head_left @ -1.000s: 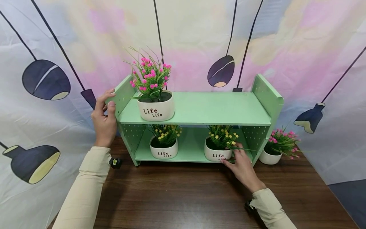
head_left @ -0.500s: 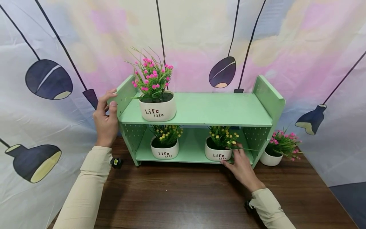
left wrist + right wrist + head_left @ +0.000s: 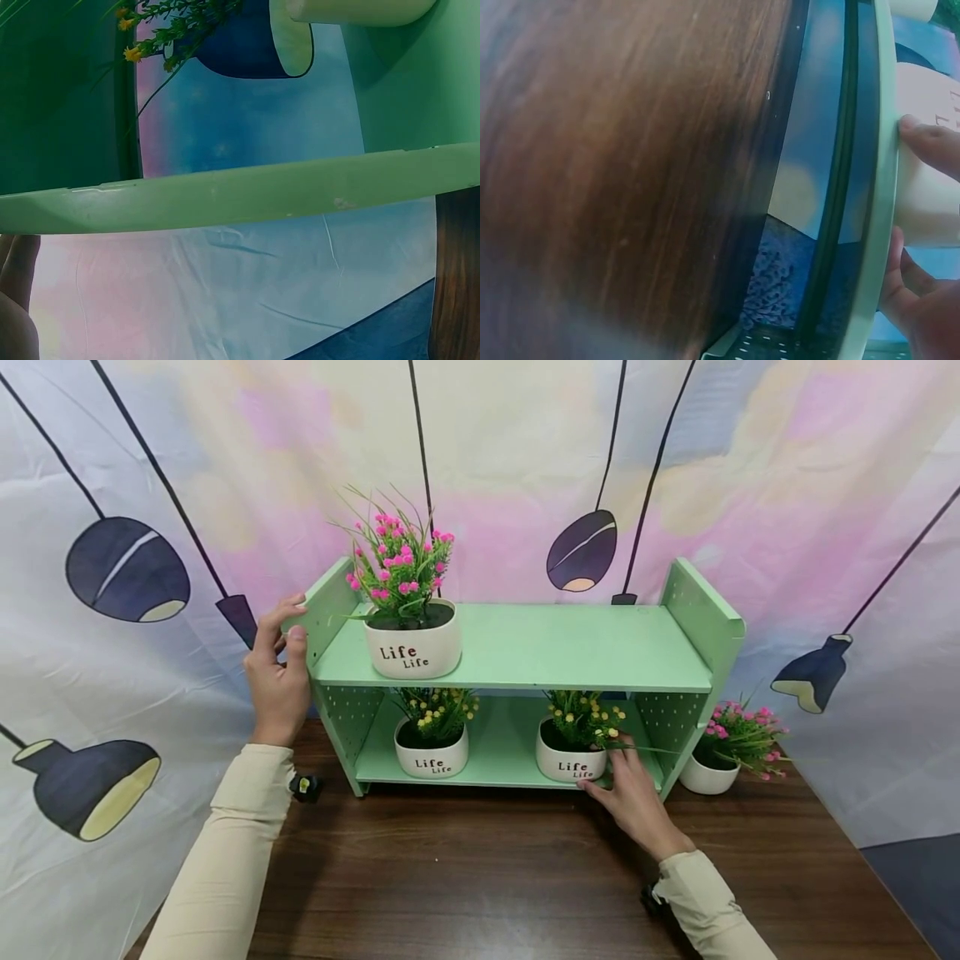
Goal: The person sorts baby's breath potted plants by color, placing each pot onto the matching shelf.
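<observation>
A green two-tier shelf [image 3: 570, 647] stands on the table. At its left side panel, my left hand [image 3: 279, 681] touches the outer face and front edge with bent fingers and thumb. My right hand [image 3: 633, 793] holds the right-hand white flowerpot [image 3: 562, 766] on the lower tier, thumb at the front and fingers at its right side. The right wrist view has this thumb [image 3: 930, 142] against the pot wall; the far fingers are partly hidden. Yellow flowers [image 3: 588, 718] fill that pot. Another yellow-flowered pot [image 3: 431, 758] sits left of it. Pink flowers in a white pot [image 3: 412, 647] stand above, at the upper tier's left.
Outside the shelf's right panel [image 3: 705, 635] a further white pot with pink flowers [image 3: 708, 772] stands on the brown wooden table [image 3: 465, 877]. Behind hangs a cloth backdrop [image 3: 510, 468] printed with lamps. The upper tier overhangs the lower pots and their flowers.
</observation>
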A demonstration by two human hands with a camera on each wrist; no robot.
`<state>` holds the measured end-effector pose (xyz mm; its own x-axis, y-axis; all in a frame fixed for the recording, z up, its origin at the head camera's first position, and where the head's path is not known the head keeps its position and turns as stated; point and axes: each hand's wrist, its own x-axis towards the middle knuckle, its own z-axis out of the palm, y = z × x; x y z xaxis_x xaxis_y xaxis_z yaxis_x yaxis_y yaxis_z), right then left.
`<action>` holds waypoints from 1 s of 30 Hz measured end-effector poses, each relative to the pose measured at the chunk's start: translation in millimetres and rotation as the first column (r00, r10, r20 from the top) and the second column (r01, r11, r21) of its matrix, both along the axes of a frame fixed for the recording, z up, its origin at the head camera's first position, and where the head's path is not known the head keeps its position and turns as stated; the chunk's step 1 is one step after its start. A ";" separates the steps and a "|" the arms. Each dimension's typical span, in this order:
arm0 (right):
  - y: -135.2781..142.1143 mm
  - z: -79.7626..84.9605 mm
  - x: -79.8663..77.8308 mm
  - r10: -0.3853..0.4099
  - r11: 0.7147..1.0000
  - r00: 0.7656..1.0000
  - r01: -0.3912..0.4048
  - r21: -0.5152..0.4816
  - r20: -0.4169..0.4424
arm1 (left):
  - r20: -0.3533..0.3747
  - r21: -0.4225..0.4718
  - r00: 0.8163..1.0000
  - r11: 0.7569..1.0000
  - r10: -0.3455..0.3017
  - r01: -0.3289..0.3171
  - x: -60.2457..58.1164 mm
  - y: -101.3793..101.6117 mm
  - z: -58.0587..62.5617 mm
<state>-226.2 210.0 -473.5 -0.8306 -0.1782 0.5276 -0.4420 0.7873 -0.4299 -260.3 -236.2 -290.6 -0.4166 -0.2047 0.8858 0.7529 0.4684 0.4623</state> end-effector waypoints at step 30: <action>57.5 47.3 72.4 -0.068 0.994 0.996 0.063 -0.086 -0.060 | -0.010 0.008 1.000 1.000 -0.001 0.001 0.7 1.4 0.1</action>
<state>-153.8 267.5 -426.1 -0.8036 -0.0773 0.5901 -0.4190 0.7777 -0.4687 -259.6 -234.7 -290.5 -0.4081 -0.2109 0.8882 0.7581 0.4638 0.4584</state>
